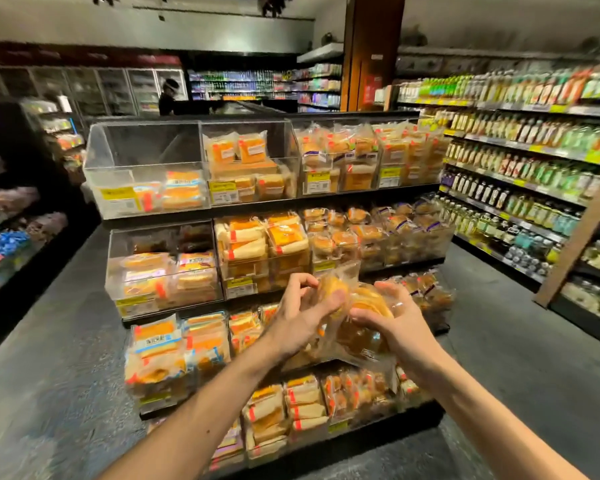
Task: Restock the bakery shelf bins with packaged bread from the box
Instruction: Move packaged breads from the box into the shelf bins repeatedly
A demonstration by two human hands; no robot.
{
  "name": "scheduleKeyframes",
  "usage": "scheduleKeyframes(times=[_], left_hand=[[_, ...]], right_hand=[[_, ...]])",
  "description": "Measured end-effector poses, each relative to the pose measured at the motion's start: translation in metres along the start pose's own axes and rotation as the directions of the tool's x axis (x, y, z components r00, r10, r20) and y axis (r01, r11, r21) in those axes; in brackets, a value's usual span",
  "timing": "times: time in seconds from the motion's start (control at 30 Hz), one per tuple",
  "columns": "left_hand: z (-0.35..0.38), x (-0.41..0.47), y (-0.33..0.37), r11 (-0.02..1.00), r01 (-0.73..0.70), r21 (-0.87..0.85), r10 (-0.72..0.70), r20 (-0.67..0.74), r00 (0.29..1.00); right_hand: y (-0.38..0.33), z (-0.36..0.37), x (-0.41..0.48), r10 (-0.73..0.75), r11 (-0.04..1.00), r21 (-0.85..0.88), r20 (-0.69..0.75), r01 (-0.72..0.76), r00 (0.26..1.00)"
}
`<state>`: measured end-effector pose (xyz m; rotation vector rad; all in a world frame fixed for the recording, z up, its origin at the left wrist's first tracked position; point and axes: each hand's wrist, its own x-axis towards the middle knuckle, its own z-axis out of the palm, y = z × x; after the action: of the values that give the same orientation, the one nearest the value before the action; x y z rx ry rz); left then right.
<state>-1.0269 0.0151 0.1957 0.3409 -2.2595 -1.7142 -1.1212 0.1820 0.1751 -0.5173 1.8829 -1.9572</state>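
Both my hands hold clear packets of round golden bread (357, 323) in front of the bakery shelf (326, 199). My left hand (300, 311) grips the packets from the left, thumb across one bun. From the right, my right hand (392, 320) curls round them, a ring on one finger. The tiered shelf carries clear acrylic bins of packaged bread. The top left bin (146, 168) is nearly empty, with a few packets at its bottom. No box is in view.
A long shelf of bottles (520, 161) runs along the right side of a grey aisle floor (520, 348). Dark shelving with pink and blue goods (4, 247) stands at the left. A person (168, 97) stands far back by the coolers.
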Motion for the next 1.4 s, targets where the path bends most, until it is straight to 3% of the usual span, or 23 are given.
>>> scheduleKeyframes(times=[0.17,0.47,0.6,0.8,0.9,1.03,1.1,1.17,1.2,1.3,1.4], left_hand=[[0.034,0.084,-0.017,0.951,0.280,-0.130,-0.271,0.086,0.959],[0.056,0.267,-0.057,0.823,0.372,-0.429,-0.346,0.139,0.928],[0.069,0.329,-0.070,0.655,0.460,-0.599,-0.396,0.247,0.885],[0.090,0.397,-0.089,0.580,0.577,-0.575,-0.445,0.370,0.815],[0.105,0.423,-0.103,0.589,0.564,-0.579,-0.477,0.314,0.821],[0.121,0.450,-0.101,0.722,0.408,-0.558,-0.459,0.054,0.887],[0.127,0.465,-0.099,0.860,0.316,-0.400,-0.401,-0.150,0.904],[0.130,0.477,-0.097,0.975,0.220,0.004,-0.206,-0.345,0.916],[0.134,0.483,-0.097,0.965,0.166,0.203,-0.078,-0.384,0.920],[0.148,0.500,-0.098,0.827,-0.037,0.560,0.268,-0.335,0.903],[0.150,0.522,-0.108,0.554,-0.132,0.822,0.498,-0.200,0.844]], right_hand=[[0.018,-0.036,0.059,-0.010,0.997,-0.074,-0.056,0.006,0.998],[0.022,-0.092,0.221,0.128,0.992,-0.005,-0.115,-0.129,0.985],[0.031,-0.111,0.275,0.213,0.975,0.092,-0.153,-0.201,0.965],[0.035,-0.150,0.348,0.266,0.955,0.163,-0.098,-0.248,0.959],[0.038,-0.167,0.387,0.289,0.952,0.108,-0.016,-0.286,0.957],[0.033,-0.196,0.437,0.283,0.954,0.062,0.138,-0.294,0.949],[0.027,-0.218,0.461,0.287,0.950,0.071,0.192,-0.305,0.938],[0.025,-0.237,0.482,0.293,0.947,0.062,0.239,-0.315,0.926],[0.024,-0.246,0.491,0.290,0.950,0.042,0.252,-0.310,0.923],[0.019,-0.267,0.511,0.300,0.944,0.048,0.283,-0.326,0.911],[0.017,-0.280,0.523,0.307,0.941,0.046,0.303,-0.336,0.902]])
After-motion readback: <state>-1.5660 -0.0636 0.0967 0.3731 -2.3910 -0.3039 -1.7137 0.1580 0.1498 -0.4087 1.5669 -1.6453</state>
